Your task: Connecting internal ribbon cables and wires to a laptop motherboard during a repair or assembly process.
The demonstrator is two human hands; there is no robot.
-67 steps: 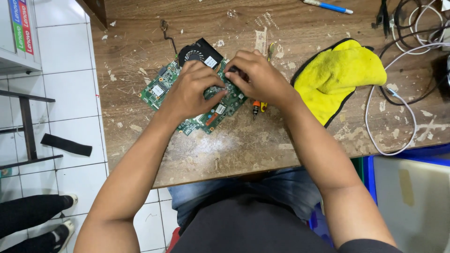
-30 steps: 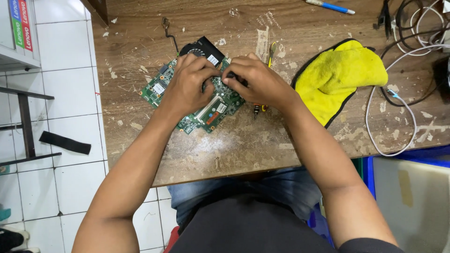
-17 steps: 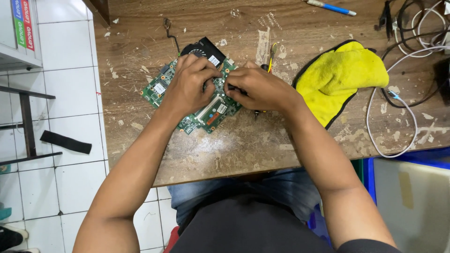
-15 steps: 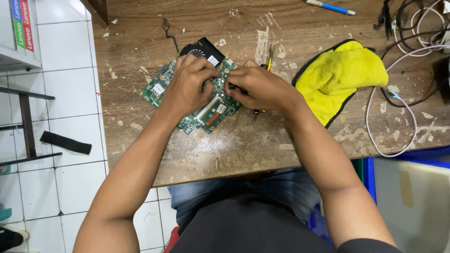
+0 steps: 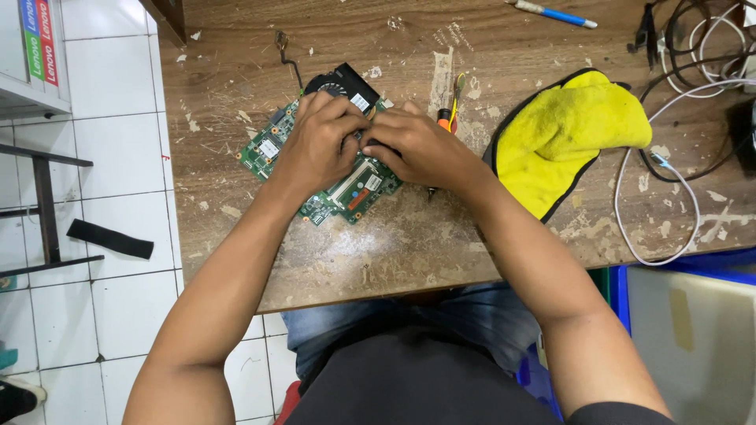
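Both hands, left hand [image 5: 319, 145] and right hand [image 5: 421, 149], are pressing curled fingers onto green circuit board [image 5: 346, 185] with white rectangular stickers; yellow cloth [image 5: 567, 134] is lying nearby on table [image 5: 394, 252].

Bright, even overhead light. Soft, short shadows under both forearms on the scarred wooden desk [image 5: 378, 252]. Mild sheen on the white floor tiles [image 5: 102, 102] at left. Sharp focus across the centre; slight wide-angle bending toward the edges. No motion blur.

Bare forearms, no sleeves in sight; dark grey shirt above faded blue jeans; no rings or watch.
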